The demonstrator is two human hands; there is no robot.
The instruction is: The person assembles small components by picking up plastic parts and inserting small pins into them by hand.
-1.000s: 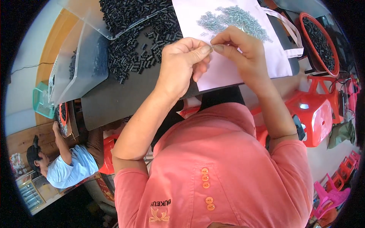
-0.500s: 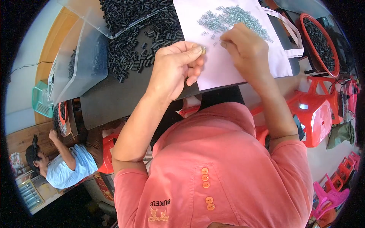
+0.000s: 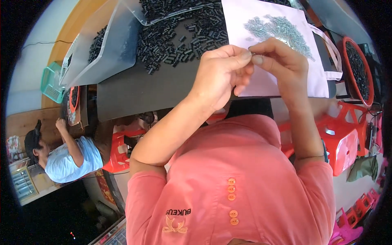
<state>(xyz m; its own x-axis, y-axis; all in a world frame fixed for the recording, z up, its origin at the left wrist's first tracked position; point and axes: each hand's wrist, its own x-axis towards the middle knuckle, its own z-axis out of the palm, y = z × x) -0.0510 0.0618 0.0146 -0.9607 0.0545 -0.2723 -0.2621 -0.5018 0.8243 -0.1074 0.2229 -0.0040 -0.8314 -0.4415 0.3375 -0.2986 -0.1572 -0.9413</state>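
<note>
My left hand (image 3: pixel 218 75) and my right hand (image 3: pixel 288 65) meet above a pale cloth bag (image 3: pixel 265 83), thumbs and forefingers pinched together. Between their tips is a tiny part, mostly covered by the fingers and too small to name. The left hand's other fingers curl loosely under it. Just beyond my right hand, a pile of small shiny metal pieces (image 3: pixel 261 28), apparently coil springs, lies on the bag. Many short black plastic tubes (image 3: pixel 175 57) are spread on the dark table (image 3: pixel 126 96), left of the bag.
A clear plastic bin (image 3: pixel 118 45) holding black parts stands at the left. At the right is a red-rimmed basket (image 3: pixel 372 90) of black pieces, near red plastic stools (image 3: pixel 345 151). A co-worker (image 3: pixel 73 159) sits at another table on the far left.
My right hand has left the edge of the metal pile and come to my left fingertips. The whole view has shifted, so the table and bag appear farther right.
</note>
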